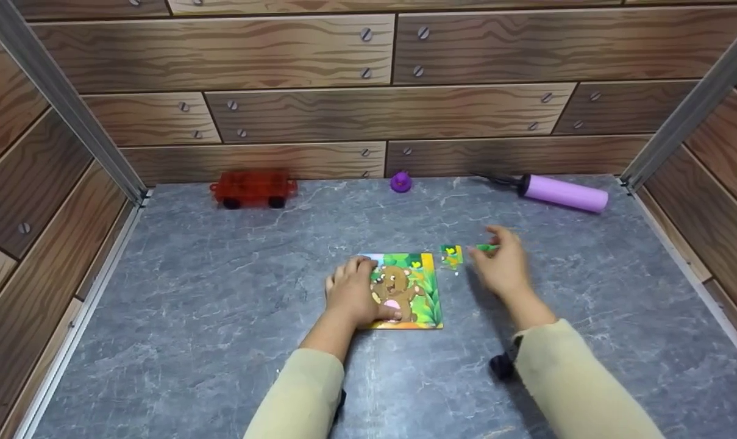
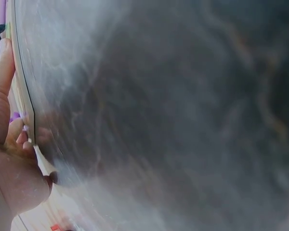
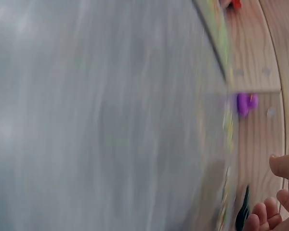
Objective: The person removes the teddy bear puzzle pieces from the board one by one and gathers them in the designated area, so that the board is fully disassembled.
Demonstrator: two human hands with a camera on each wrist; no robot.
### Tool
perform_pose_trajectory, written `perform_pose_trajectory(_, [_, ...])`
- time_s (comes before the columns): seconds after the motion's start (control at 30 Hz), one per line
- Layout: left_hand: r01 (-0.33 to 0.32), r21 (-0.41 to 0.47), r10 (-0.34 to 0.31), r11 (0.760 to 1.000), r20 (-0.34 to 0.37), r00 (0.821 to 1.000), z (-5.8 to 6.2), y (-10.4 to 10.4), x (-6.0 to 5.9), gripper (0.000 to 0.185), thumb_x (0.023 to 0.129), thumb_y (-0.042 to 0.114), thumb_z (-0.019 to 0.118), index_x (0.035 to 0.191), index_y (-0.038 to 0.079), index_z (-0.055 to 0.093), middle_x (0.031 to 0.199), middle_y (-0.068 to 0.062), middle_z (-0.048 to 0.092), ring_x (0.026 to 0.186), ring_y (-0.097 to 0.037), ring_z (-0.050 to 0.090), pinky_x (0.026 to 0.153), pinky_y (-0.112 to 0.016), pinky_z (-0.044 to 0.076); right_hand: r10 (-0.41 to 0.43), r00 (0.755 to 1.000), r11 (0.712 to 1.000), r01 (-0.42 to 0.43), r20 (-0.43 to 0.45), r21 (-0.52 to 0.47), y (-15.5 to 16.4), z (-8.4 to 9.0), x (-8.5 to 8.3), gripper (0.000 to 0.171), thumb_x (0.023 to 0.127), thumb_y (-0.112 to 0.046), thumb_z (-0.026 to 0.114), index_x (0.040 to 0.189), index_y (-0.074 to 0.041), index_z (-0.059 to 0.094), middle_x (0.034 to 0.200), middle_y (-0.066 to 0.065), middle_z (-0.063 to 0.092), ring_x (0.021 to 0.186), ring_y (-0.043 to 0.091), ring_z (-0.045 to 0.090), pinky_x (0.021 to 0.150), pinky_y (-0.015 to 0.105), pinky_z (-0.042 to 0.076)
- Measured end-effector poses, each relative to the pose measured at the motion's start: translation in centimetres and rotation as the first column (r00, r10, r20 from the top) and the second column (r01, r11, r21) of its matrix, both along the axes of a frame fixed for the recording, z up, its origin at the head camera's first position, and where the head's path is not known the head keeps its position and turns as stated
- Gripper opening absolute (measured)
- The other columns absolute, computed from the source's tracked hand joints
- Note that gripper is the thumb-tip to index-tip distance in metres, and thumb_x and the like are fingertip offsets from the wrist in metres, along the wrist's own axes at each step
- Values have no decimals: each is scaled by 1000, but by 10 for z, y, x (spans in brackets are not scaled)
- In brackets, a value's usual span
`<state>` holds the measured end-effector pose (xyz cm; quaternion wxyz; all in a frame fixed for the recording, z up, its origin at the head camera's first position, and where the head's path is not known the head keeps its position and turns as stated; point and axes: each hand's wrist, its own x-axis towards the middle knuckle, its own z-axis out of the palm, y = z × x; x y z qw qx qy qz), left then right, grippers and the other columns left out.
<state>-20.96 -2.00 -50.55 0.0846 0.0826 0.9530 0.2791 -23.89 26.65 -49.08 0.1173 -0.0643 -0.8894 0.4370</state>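
A square bear puzzle board lies flat in the middle of the table. My left hand holds it at its left side, the thumb across the picture and the bent fingers at the upper left corner, covering that side. To the board's right lies a puzzle piece with a yellow and green print. Beyond it is a green piece, partly behind my right hand. The right thumb and forefinger stand apart around this piece; in the right wrist view no piece shows between the fingers.
Along the back wall stand a red toy wagon, a small purple duck and a lilac hand pump with a black end. Wood-patterned walls enclose the grey marbled table at the back and sides.
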Motion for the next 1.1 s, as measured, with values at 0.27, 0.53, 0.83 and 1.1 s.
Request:
perform_pose_trajectory(0.27, [-15,15,15,1000,-10,1000,-9,-2,-2,113,66,65,95,156,12,50,160,-11,42,147,-38,36,123,-61,21,84,995,993,-89,-61,-82,-66,-10,9,51,92,-1,78,138,10,60,111,25,63,98,36,62,87,46,53])
perform_pose_trajectory(0.53, [-28,15,28,1000,-36,999,-16,-3,-2,114,66,65,95,156,11,50,161,-11,43,146,-39,38,122,-62,23,273,962,959,-271,9,-77,-106,-15,14,50,92,-4,80,137,9,63,112,22,65,102,37,63,94,52,55])
perform_pose_trajectory(0.83, [-24,0,24,1000,-16,1000,-5,1,2,110,70,62,94,156,11,49,162,-10,41,148,-38,36,123,-60,23,343,934,919,-355,100,170,-124,-22,18,36,91,-21,83,123,-5,78,111,8,66,108,31,61,98,51,48])
perform_pose_trajectory(1.1, [-62,19,62,998,-33,998,-3,4,5,114,67,60,96,156,9,48,162,-11,42,146,-37,38,123,-56,25,283,948,928,-309,143,207,-129,-20,19,30,90,-24,85,119,-17,82,110,4,64,110,29,60,98,54,43])
